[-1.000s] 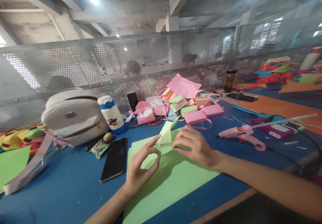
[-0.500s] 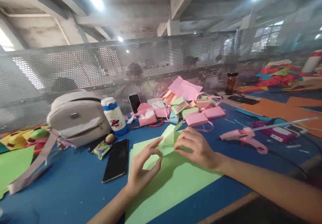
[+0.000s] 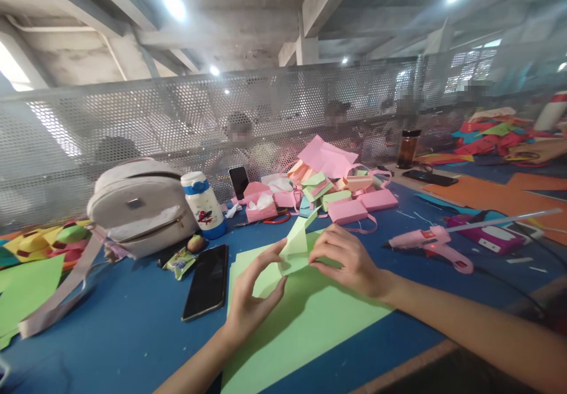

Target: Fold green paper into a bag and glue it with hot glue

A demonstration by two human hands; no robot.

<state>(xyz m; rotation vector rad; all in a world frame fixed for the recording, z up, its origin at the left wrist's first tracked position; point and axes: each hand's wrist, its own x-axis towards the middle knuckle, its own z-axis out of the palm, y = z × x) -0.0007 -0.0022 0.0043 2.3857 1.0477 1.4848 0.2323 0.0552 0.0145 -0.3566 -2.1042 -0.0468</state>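
Both of my hands hold a small folded piece of light green paper [image 3: 296, 245] above a large light green sheet [image 3: 301, 323] that lies on the blue table. My left hand [image 3: 254, 293] pinches the piece's left lower edge between thumb and fingers. My right hand [image 3: 348, 259] grips its right side with curled fingers. One pointed flap of the piece sticks up between the hands.
A black phone [image 3: 207, 280] lies left of the sheet, near a snack packet [image 3: 177, 259], a white bottle [image 3: 202, 204] and a grey bag [image 3: 137, 205]. Pink and green paper boxes [image 3: 336, 190] are piled behind. A pink glue gun [image 3: 432, 243] lies to the right. A mesh screen [image 3: 177, 116] backs the table.
My left hand's fingers have closed on the folded piece's lower edge and the piece has turned slightly. The view has shifted a little to the right.
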